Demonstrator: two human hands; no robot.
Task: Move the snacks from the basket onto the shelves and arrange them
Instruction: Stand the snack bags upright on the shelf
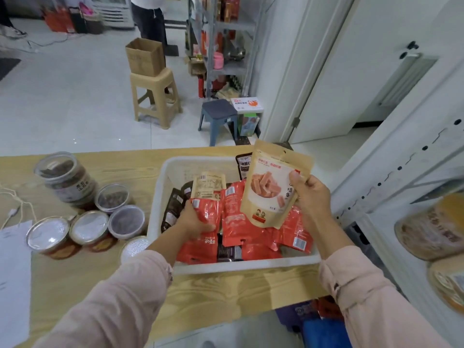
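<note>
Right now the right hand (311, 197) pinches a kraft snack pouch (271, 187) by its right edge, thumb on the front, holding it upright over the white basket (241, 266). The left hand (194, 219) reaches into the basket's left half, fingers curled round a red snack packet (208, 209). More red packets (238, 222) fill the basket, which sits on a wooden table (213, 292), with lidded jars (125, 221) just left and a white shelf unit (401, 177) at right.

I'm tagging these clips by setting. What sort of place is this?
Likely a small shop or its stockroom: a white plastic basket full of packaged snacks on a pale wooden table, grey metal shelving stocked with goods, and clear-lidded round jars.
</note>
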